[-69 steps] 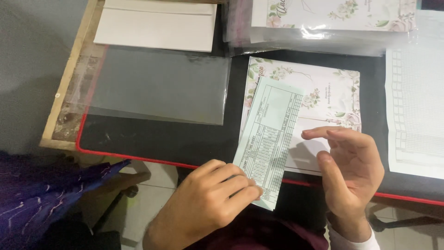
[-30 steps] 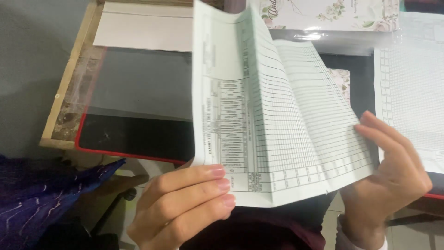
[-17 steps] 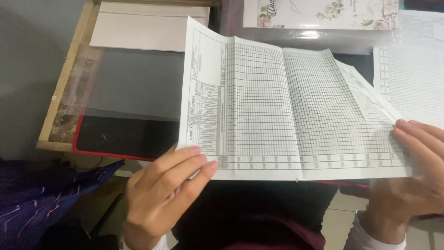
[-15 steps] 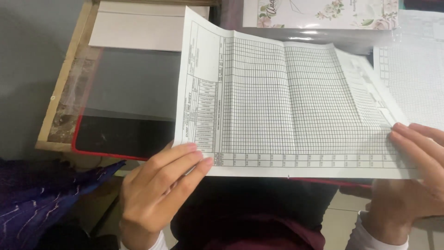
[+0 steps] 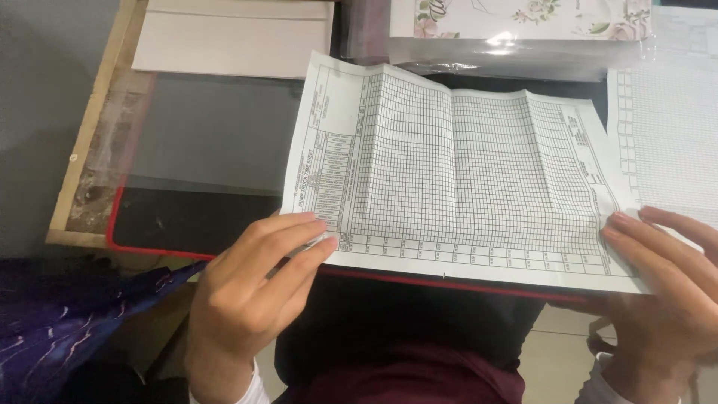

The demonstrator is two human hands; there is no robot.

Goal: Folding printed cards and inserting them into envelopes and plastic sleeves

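Observation:
A large white sheet printed with a fine grid [image 5: 456,172] lies unfolded across the black mat, with two upright creases still raised. My left hand [image 5: 250,288] pinches its lower left corner between fingers and thumb. My right hand [image 5: 666,284] holds its lower right corner, fingers flat on top. The flowered card that lay under the sheet is hidden.
A black mat with a red border [image 5: 172,224] covers the wooden table [image 5: 93,127]. A clear plastic sleeve [image 5: 209,131] lies on the left, a white envelope [image 5: 235,37] behind it. A bagged stack of flowered cards [image 5: 516,30] sits at the back; another grid sheet [image 5: 669,120] on the right.
The folded slip was opened out into a full wide sheet. Both hands moved apart to its bottom corners and lowered it flat over the mat, covering the flowered card.

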